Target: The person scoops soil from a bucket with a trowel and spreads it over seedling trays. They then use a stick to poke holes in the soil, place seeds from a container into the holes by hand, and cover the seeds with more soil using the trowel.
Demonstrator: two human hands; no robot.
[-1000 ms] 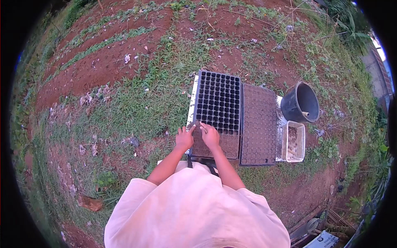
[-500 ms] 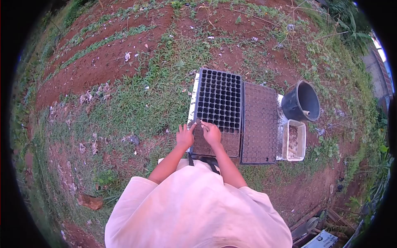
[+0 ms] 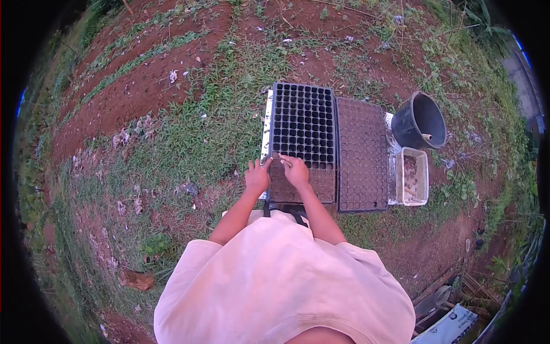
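A black seedling tray (image 3: 303, 120) lies in front of me; its far cells are hollow and its near rows hold brown soil (image 3: 301, 186). My left hand (image 3: 257, 176) rests at the tray's left edge, fingers apart, one fingertip by a small dark soil plug (image 3: 276, 155). From the other side, my right hand (image 3: 296, 172) bends over the same row with thumb and fingers pinched together. What sits in that pinch is too small to make out. Beside this tray, on the right, lies a second seedling tray (image 3: 362, 152) with soil in nearly all cells.
A dark bucket (image 3: 404, 123) stands right of the trays, tilted in view. Nearer me is a whitish rectangular tub (image 3: 423, 178) with some soil inside. A white board (image 3: 266, 126) shows under the trays. Grass and reddish soil beds (image 3: 132, 86) surround them.
The whole view has shifted, so trays and bucket appear slightly higher. Both hands stay at the same row of the tray, with only small finger movement.
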